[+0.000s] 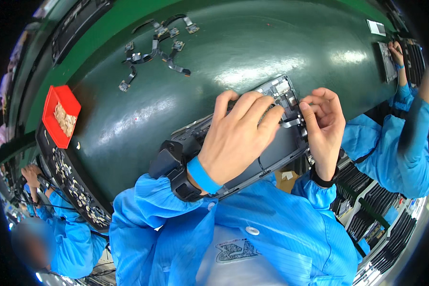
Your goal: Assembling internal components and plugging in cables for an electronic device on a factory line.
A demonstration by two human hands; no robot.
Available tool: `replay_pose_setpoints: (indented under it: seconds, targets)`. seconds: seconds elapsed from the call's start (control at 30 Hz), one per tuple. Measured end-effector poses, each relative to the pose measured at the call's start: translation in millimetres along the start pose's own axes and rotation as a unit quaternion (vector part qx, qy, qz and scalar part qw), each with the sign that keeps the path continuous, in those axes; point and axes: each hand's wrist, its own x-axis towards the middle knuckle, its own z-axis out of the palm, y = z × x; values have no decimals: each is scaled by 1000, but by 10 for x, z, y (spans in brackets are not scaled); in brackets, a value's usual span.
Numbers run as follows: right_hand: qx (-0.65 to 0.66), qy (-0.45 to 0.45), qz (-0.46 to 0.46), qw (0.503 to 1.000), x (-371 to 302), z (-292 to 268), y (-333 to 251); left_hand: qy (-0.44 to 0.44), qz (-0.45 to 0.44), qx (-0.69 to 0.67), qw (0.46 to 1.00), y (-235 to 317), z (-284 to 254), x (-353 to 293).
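A dark grey flat device housing (282, 153) lies opened at a slant on the bench in front of me, with circuit parts showing along its right end. My left hand (240, 131) reaches palm down across it; thumb and forefinger close together over the circuit parts, and what sits between them is hidden. At the housing's right edge is my right hand (325, 125), its thumb and forefinger brought together in a pinch. Anything in that pinch is too small to make out. A silvery ribbon cable (291, 123) runs between the two hands.
Several black flex cables with connectors (155, 50) lie at the far left of the green bench (200, 52). A red bin (49, 114) of small pale pieces and a black tray (83, 198) of small parts stand left. Co-workers in blue sit on both sides.
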Motion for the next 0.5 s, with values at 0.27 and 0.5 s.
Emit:
replay_pose_setpoints:
  seconds: [0.27,0.5]
  targets:
    - [159,38,21,986,48,-120,192,8,62,-175,982,70,360,189]
    - [97,105,29,989,135,-283,552,-18,84,-118,989,108,355,242]
